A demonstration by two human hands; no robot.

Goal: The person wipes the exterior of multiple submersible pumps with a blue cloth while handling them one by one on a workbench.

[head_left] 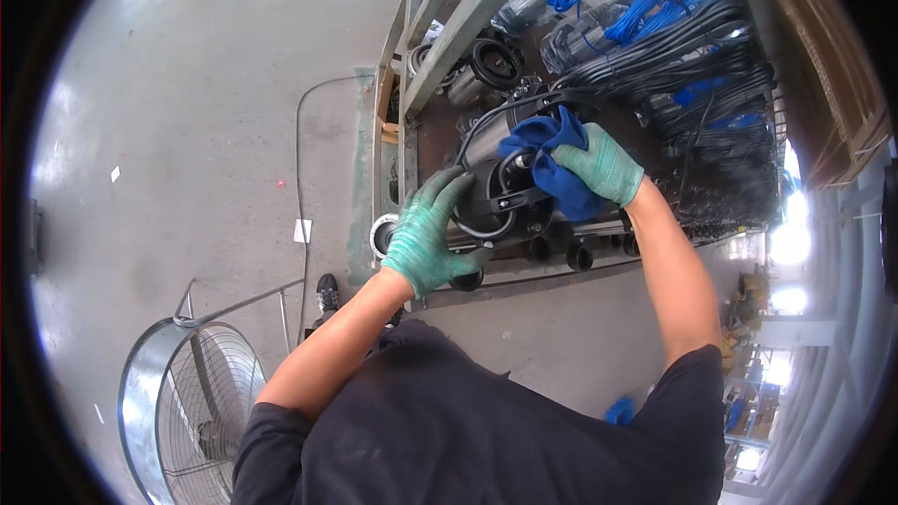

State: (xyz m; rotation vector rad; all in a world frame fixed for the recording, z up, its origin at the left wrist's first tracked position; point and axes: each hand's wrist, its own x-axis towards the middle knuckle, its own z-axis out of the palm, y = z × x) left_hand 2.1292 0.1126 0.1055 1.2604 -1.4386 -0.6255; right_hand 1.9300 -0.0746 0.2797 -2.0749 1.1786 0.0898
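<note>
A dark cylindrical pump (486,189) with a steel body, a black top and a looped black cable lies on the brown shelf of a metal rack. My right hand (603,165), in a green glove, is closed on a blue cloth (567,189), which is bunched against the top of the pump. My left hand (432,236), gloved in green with grey fingertips, lies at the pump's near left side. Its fingers are spread, with the fingertips against the black part. The cloth hides part of the pump's top.
Coiled black cables (669,47) and blue cable bundles (659,2) are heaped at the rack's far right. A metal rack post (482,23) slants across the far left of the shelf. A large floor fan (201,402) stands at lower left, and a cable (299,150) crosses the floor.
</note>
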